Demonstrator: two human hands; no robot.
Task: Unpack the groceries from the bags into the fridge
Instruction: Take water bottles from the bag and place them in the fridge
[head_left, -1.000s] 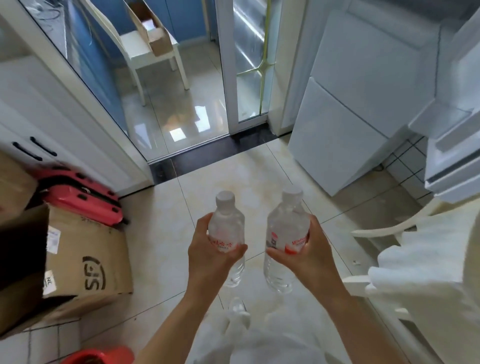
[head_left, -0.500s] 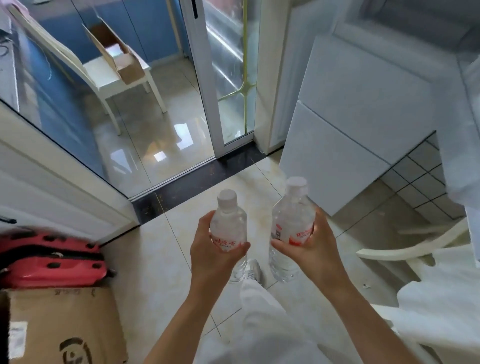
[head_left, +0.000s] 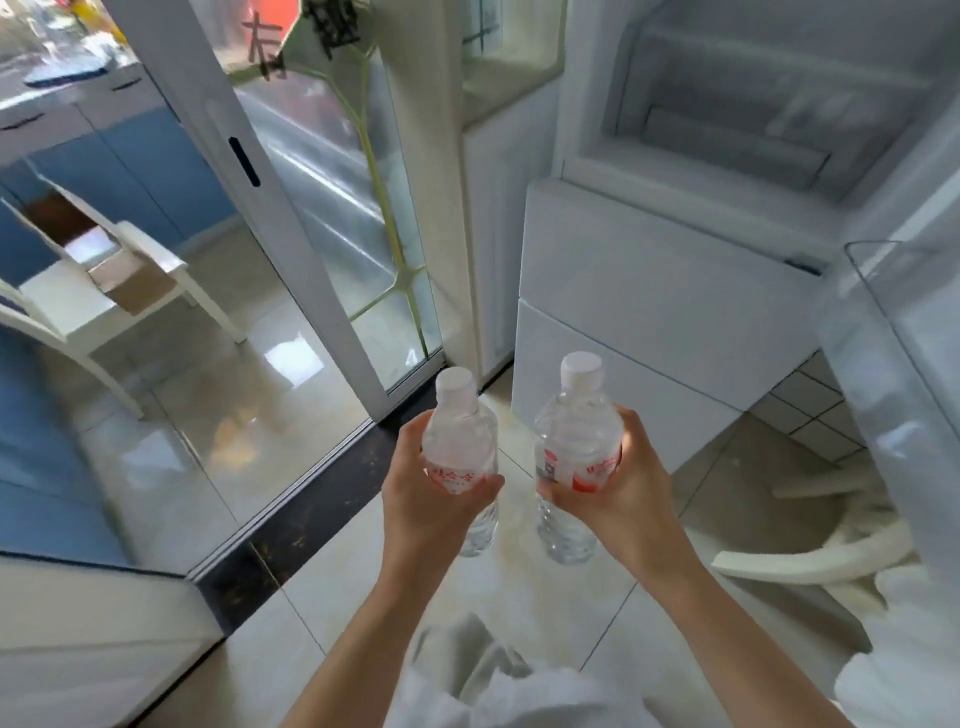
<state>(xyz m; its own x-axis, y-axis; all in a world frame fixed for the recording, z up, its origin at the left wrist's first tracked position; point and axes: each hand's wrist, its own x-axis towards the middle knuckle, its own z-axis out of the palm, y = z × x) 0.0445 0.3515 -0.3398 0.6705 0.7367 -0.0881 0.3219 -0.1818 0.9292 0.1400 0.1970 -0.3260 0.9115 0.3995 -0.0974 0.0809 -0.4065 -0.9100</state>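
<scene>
A person is standing on a pale tiled kitchen floor (head_left: 322, 582), carrying two clear plastic water bottles with white caps and red-and-white labels toward a white fridge (head_left: 649, 291) whose upper compartment is standing open. The left hand (head_left: 431, 499) is wrapping its fingers round the label band of the left bottle (head_left: 457, 441), thumb pressing across the front; the right hand (head_left: 618, 483) is gripping the right bottle (head_left: 579, 441) the same way, fingers curled behind the label and thumb tip on the front. Both bottles are upright, near each other but apart, held in the air just in front of the fridge's closed lower drawers. At the right edge of the view, the clear plastic door bin (head_left: 893, 364) of the open fridge door is coming close. Beyond the hands, the bare white fridge shelves (head_left: 753, 119) are waiting; to the left a glass sliding door (head_left: 322, 208) is opening onto a room with a white chair (head_left: 104, 291) carrying an open cardboard box (head_left: 130, 280). The step in hand appears to be the carry; doing it well likely means keeping both bottles upright, lifting them clear of the drawer fronts, and seating one at a time on a shelf or in the door bin.
</scene>
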